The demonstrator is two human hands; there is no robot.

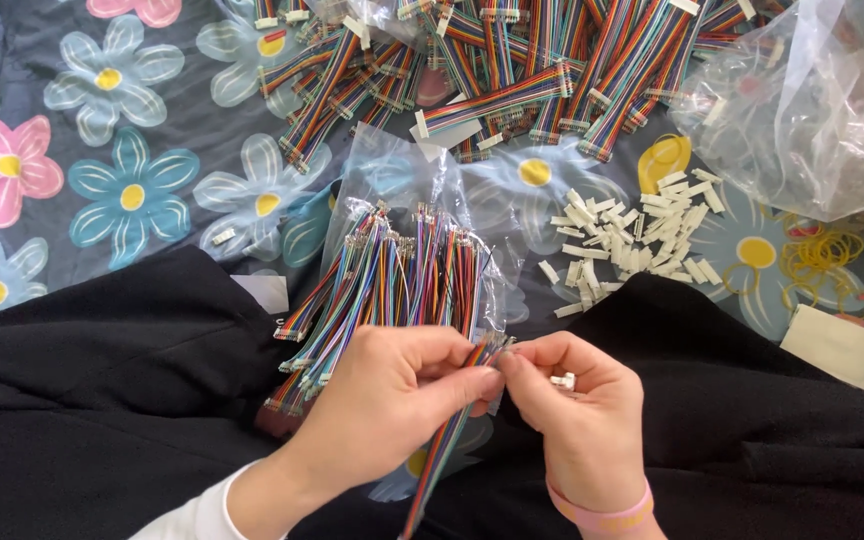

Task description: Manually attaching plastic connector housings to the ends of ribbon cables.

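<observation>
A: Head view. Left hand (392, 400) pinches a rainbow ribbon cable (442, 450) near its tip, thumb and forefinger pressed flat, likely to steady the wire ends. The cable trails down over the lap.

B: Right hand (572, 400)?

A: Fingertips pinch the same cable tip; a small white connector housing (563, 381) sits tucked in the palm, kept ready.

B: Surroundings?

A: Bagged loose wires (392, 275) just above the hands, white housings pile (632, 240) to the right, finished cables heap (512, 70) beyond, yellow rubber bands (822, 255), all on flowered cloth (102, 150). Nothing blocks the hands.
</observation>
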